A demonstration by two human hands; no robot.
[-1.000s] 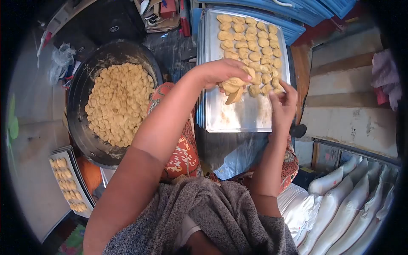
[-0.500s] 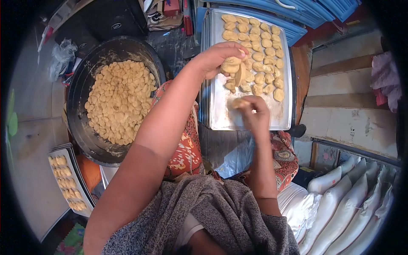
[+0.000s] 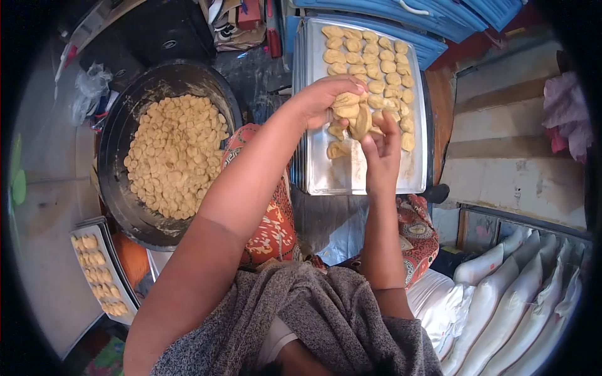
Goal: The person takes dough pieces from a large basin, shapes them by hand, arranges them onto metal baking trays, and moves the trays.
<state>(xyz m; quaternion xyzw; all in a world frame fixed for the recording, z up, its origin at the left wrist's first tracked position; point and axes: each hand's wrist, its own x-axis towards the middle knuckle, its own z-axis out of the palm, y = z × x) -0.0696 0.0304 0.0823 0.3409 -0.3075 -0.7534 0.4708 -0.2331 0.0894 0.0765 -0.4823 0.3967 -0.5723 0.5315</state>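
L hand grips dough pcs, R hand partly open, touching 'em.

Pale panelling, brown-banded, right of frame; blue panels, top edge; dark floor, upper centre; smooth grey surface, far left.

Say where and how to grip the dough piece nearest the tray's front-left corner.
Probably pinch the dough piece by its left and right sides, coming from the near edge of the tray: it's small and rounded, with bare metal there.
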